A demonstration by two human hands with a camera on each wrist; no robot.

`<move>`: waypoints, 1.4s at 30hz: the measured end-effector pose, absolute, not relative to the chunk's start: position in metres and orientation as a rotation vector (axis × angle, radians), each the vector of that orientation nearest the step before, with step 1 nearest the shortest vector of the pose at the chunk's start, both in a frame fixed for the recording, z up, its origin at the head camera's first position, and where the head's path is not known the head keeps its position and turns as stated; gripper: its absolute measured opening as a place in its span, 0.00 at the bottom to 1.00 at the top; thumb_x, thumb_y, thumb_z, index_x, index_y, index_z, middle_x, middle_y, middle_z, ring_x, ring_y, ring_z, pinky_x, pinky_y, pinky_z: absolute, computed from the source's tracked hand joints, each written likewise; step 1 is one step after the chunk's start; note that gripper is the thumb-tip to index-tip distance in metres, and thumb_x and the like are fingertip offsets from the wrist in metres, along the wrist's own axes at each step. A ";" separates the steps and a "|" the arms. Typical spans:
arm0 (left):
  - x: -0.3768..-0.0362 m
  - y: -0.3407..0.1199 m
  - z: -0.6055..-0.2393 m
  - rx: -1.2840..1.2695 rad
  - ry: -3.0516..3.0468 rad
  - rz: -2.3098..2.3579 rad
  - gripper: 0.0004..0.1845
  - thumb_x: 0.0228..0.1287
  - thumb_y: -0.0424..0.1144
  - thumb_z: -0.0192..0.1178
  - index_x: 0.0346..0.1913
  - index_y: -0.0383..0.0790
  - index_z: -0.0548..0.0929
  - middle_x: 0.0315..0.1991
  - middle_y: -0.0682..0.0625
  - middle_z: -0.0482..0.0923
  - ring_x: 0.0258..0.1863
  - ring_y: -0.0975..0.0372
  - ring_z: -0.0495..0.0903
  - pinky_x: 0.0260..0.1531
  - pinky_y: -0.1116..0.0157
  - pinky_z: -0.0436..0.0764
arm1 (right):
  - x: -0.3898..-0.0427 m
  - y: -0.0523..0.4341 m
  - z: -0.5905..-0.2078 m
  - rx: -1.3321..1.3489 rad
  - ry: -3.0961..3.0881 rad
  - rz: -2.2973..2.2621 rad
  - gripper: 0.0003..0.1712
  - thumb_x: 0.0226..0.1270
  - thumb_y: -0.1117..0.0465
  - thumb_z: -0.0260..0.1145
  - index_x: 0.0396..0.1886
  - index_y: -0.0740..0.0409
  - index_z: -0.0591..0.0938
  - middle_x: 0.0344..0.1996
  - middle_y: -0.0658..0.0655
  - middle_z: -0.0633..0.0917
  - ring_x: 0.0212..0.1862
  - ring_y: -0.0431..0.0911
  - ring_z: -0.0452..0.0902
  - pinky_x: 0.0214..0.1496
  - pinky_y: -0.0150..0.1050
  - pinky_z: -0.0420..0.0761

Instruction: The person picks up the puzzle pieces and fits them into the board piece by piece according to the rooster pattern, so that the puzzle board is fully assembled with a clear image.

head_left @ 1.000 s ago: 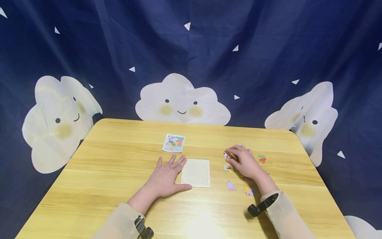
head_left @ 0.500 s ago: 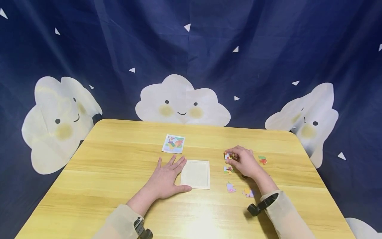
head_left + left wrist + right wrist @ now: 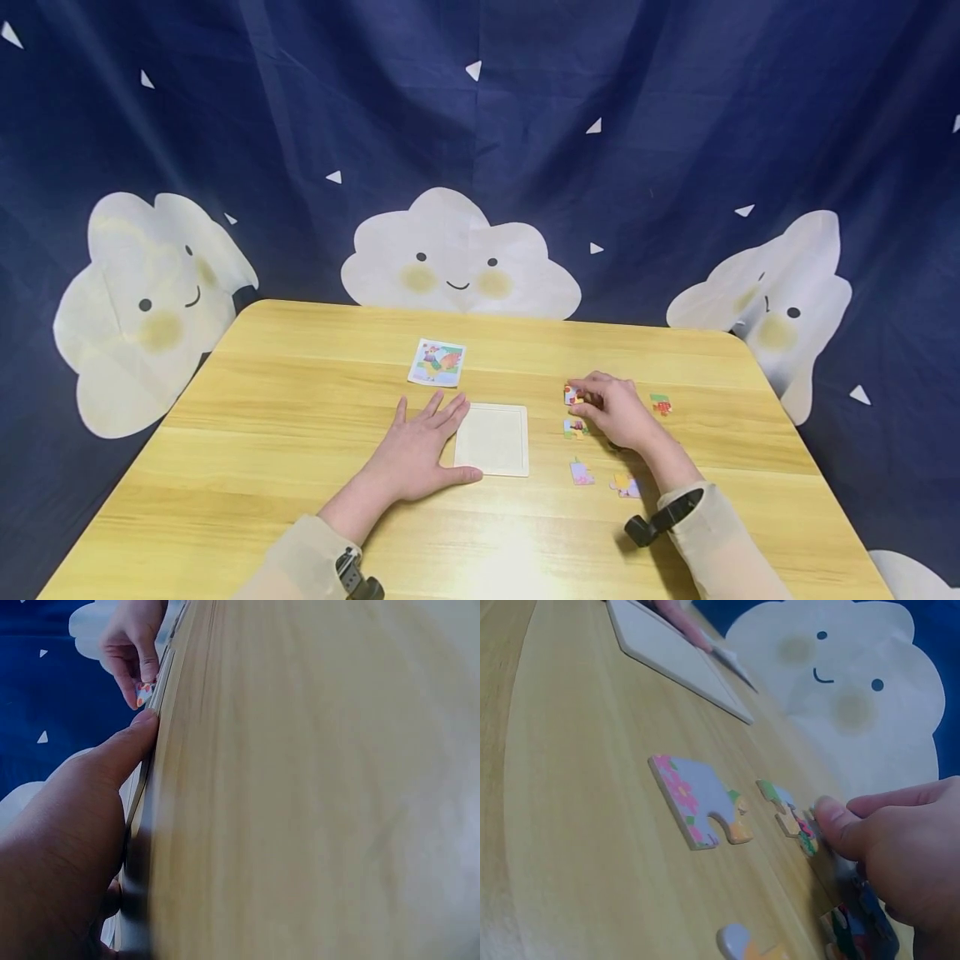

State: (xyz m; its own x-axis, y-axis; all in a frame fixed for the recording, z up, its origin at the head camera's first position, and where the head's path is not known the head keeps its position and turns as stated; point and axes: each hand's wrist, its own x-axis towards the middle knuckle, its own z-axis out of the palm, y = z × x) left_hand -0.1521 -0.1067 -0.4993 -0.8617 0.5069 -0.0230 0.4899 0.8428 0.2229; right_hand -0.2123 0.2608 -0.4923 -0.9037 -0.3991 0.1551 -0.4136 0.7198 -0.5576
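Right hand (image 3: pixel 617 410) pinching 1 puzzle piece (image 3: pixel 572 394) right of empty tray (image 3: pixel 492 438); left hand (image 3: pixel 417 446) spread flat, bracing tray edge. Best: lift clear of loose pieces (image 3: pixel 574 427), keep picture side up, hold tray steady.

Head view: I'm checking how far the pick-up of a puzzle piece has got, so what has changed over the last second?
Little. The right hand has drawn its fingers tighter round the red-and-white puzzle piece that it pinches, barely shifting. The left hand still lies flat against the blank puzzle tray. The loose pieces, such as the pink one, and the picture card lie where they were.
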 end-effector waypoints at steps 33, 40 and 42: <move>-0.155 -0.107 -0.494 0.731 2.874 0.453 0.61 0.57 0.84 0.56 0.85 0.49 0.59 0.85 0.57 0.50 0.84 0.53 0.45 0.74 0.28 0.38 | -0.199 0.246 -0.470 0.811 -2.879 1.163 0.24 0.74 0.68 0.71 0.68 0.63 0.83 0.45 0.48 0.83 0.40 0.45 0.73 0.41 0.37 0.76; -0.156 -0.106 -0.496 0.737 2.895 0.453 0.61 0.56 0.84 0.56 0.85 0.48 0.60 0.85 0.57 0.51 0.84 0.52 0.47 0.73 0.28 0.39 | -0.194 0.230 -0.470 0.871 -2.858 1.244 0.24 0.75 0.68 0.69 0.69 0.62 0.82 0.49 0.48 0.83 0.42 0.46 0.74 0.41 0.38 0.78; -0.156 -0.106 -0.496 0.734 2.895 0.452 0.62 0.56 0.84 0.56 0.85 0.48 0.60 0.85 0.57 0.51 0.84 0.52 0.47 0.73 0.28 0.40 | -0.192 0.225 -0.470 0.887 -2.863 1.249 0.24 0.76 0.67 0.69 0.69 0.62 0.81 0.51 0.48 0.84 0.43 0.46 0.75 0.43 0.39 0.79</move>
State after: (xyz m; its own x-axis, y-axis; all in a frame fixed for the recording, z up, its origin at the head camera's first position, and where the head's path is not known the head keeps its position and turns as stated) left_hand -0.1556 -0.1058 -0.4964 -0.8750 0.4822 -0.0430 0.4462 0.8377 0.3149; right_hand -0.1924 0.2249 -0.4696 -0.8455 -0.5210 0.1168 -0.4400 0.5558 -0.7054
